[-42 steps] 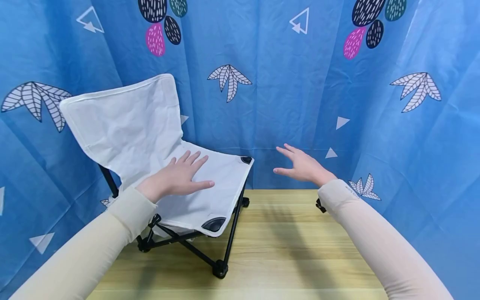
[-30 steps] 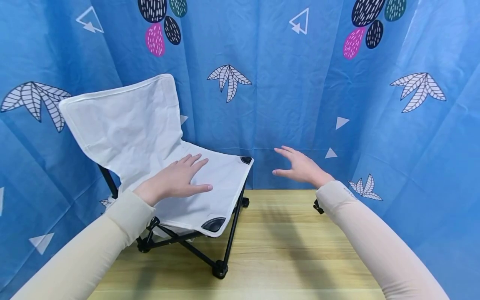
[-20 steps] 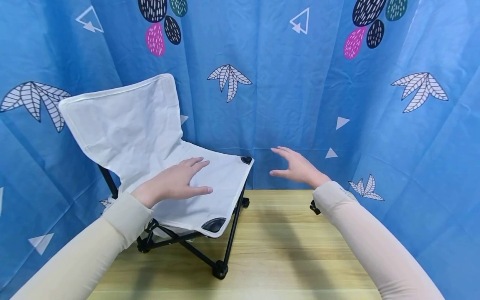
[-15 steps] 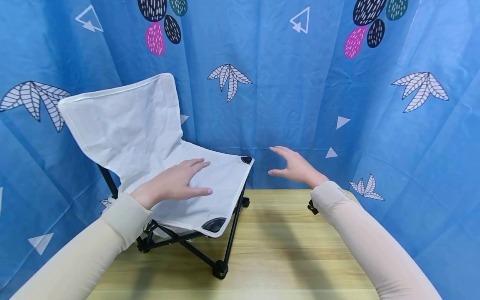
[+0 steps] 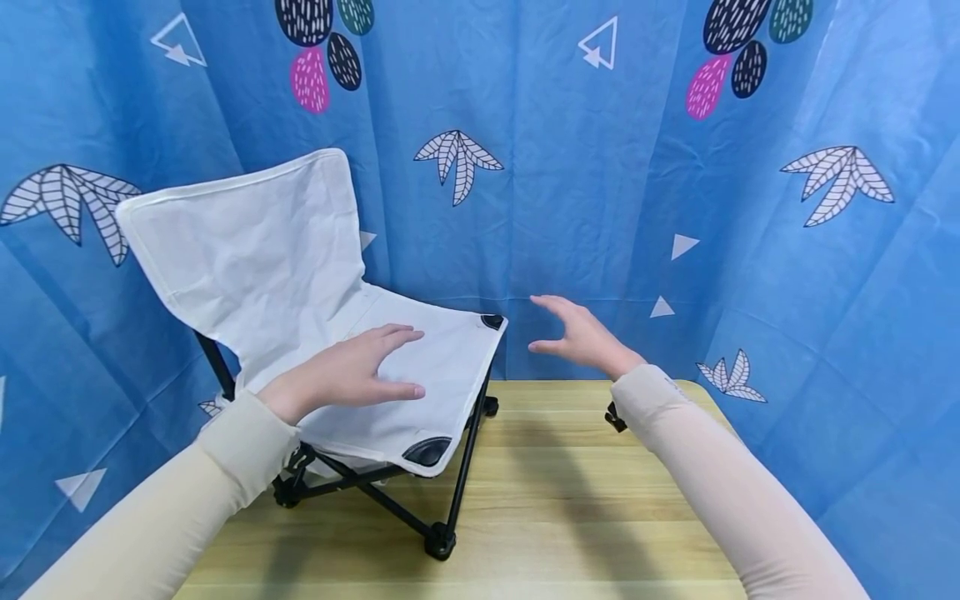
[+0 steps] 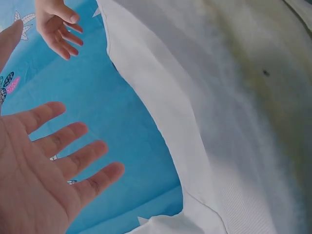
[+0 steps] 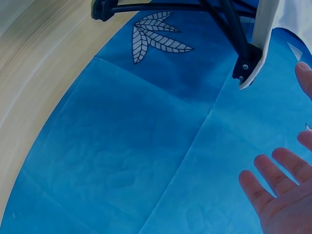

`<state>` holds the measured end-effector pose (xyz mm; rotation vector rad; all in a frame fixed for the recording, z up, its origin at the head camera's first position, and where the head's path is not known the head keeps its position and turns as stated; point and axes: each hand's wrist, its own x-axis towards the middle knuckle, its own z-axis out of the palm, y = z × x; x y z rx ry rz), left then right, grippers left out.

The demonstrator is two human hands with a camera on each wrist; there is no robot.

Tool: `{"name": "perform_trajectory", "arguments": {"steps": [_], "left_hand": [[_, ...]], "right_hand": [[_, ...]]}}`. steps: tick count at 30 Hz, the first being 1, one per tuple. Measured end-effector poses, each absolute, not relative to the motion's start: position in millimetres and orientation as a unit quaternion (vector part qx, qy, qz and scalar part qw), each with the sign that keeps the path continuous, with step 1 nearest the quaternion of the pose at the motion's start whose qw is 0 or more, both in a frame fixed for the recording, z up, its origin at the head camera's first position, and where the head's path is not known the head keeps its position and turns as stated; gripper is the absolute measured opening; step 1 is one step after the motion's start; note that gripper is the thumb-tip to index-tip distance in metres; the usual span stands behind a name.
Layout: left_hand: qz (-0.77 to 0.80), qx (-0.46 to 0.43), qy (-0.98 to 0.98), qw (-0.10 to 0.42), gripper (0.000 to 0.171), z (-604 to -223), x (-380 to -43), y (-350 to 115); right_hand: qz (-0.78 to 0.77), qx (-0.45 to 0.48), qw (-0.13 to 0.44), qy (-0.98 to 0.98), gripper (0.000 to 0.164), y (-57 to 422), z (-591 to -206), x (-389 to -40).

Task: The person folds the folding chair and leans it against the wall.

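Observation:
A white fabric folding chair (image 5: 255, 242) with black tube legs stands on the left of the wooden table. Over its seat hovers my left hand (image 5: 348, 371), fingers extended and thumb spread, holding nothing. In the left wrist view the palm of that left hand (image 6: 36, 170) faces the camera beside the white cloth. Off the seat's right side, my right hand (image 5: 581, 336) hangs in the air with relaxed fingers and nothing in its grasp. The right wrist view has the right hand's (image 7: 287, 190) fingers apart, below a black corner bracket (image 7: 246, 66) of the chair.
Behind everything hangs a blue patterned curtain (image 5: 570, 167), which also runs along both sides. The light wooden tabletop (image 5: 555, 500) ends close to it. A small black part (image 5: 615, 417) shows beside the right cuff.
My right hand has drifted left and slightly down, toward the chair. The left hand has sunk a little, its fingers drawing closer together. The chair has stayed in place.

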<state>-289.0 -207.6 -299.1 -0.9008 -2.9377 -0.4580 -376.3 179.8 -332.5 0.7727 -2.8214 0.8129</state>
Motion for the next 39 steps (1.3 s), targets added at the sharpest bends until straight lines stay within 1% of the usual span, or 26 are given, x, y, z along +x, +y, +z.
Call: {"name": "perform_trajectory", "arguments": {"steps": [8,19,29,35,39], "left_hand": [[-0.158,-0.295,-0.942,0.005,0.094,-303,-284,-206],[-0.163,-0.327,-0.931,0.009,0.09,-304,-275,-198],[-0.159,-0.353,-0.922,0.001,0.089,-304,-270,-190],[-0.166,-0.364,-0.916,-0.007,0.086,-305,-267,-186],[-0.181,-0.364,-0.913,-0.027,0.087,-306,-266,-184]], "right_hand": [[0.268,0.258,0.053,-0.927,0.088,172,-336,-377],[0.274,0.264,0.042,-0.924,0.085,161,-340,-380],[0.273,0.266,0.04,-0.923,0.082,152,-341,-382],[0.273,0.268,0.034,-0.923,0.081,148,-341,-385],[0.272,0.269,0.035,-0.923,0.08,146,-343,-387]]}}
